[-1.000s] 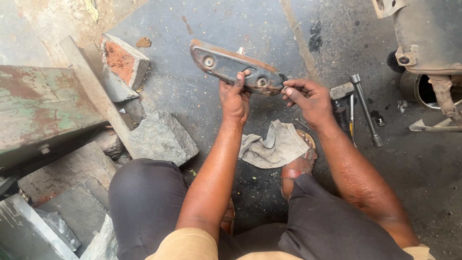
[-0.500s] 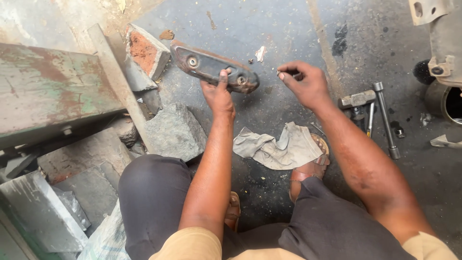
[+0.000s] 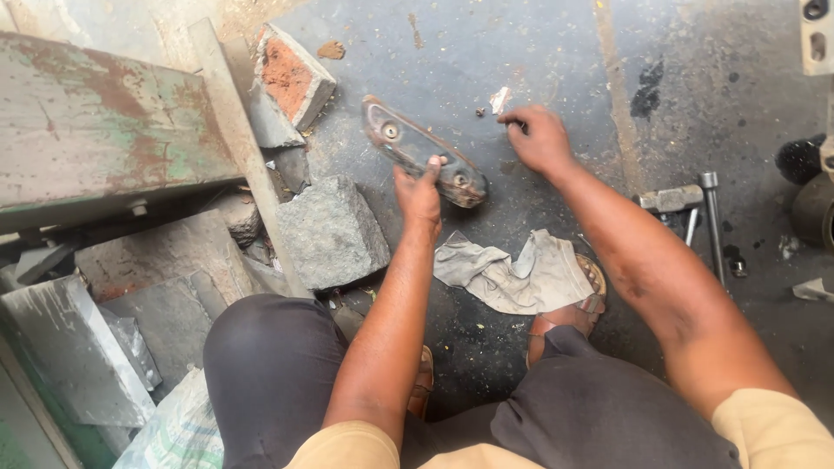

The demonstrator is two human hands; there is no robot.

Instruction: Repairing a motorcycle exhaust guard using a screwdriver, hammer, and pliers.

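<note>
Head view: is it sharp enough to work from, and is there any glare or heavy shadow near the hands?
Head view: even daylight, no glare. The left hand on the oblong metal part is fairly sharp; the right hand is slightly soft. Only soft shadows lie under the arms and around the rag on the floor. The tools at right are clear; the frame's edges bend a little.

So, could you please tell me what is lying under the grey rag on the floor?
The grey rag lies on the dark floor, its right edge draped over the sandalled foot. Whatever else is beneath its folds is covered.
</note>
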